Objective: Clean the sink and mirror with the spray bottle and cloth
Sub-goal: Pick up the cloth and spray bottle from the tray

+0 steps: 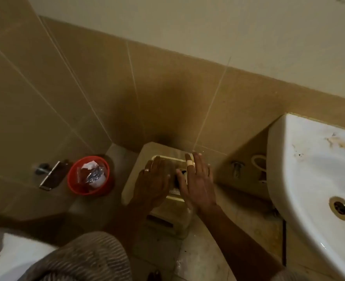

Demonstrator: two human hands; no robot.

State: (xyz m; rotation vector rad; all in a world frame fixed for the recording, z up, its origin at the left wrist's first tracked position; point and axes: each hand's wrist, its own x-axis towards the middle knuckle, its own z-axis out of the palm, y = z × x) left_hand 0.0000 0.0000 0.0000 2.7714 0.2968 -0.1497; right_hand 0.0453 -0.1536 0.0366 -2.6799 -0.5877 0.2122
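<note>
Striped sleeve nearest; we are holding our left hand and right hand flat, empty, over stool. Sink lying at right, stained. Spray bottle, cloth unseen: risking delay searching.

A beige step stool stands near a red bin holding wrappers.

Small bathroom, pretty clearly. White ceramic washbasin with brass-ringed drain mounted on right. Walls clad in big tan glazed tiles. Red round plastic waste bin set in corner. Chrome wall fixture seen beside it. White toilet rim glimpsed bottom left.
</note>
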